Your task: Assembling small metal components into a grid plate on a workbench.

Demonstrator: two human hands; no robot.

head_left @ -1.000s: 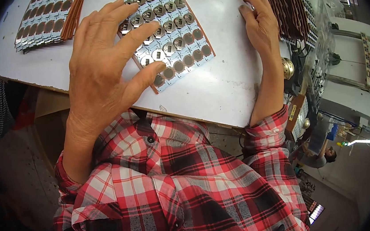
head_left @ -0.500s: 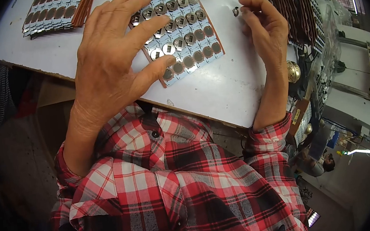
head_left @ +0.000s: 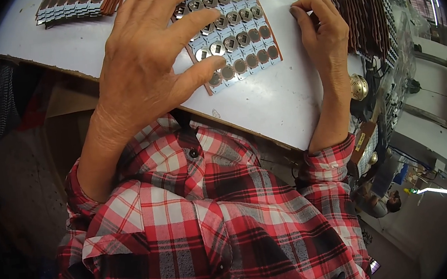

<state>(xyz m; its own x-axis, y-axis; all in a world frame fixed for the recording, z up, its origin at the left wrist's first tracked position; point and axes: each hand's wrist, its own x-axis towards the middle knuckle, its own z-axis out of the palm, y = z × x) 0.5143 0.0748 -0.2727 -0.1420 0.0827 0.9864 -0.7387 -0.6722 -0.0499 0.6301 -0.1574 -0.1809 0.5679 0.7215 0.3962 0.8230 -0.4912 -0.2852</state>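
Over the left side of the panel (head_left: 238, 29) on the counter (head_left: 263, 106), we are holding our nearer left hand (head_left: 143, 58), fingers wide, and, right of the panel, our right hand (head_left: 327, 32), fingers curled, grip undeterminable.

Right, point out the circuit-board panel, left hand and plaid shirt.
Circuit-board panel (head_left: 236, 29): head view, pale strip between rows.
Left hand (head_left: 143, 61): head view, back of hand.
Plaid shirt (head_left: 209, 211): head view, front.
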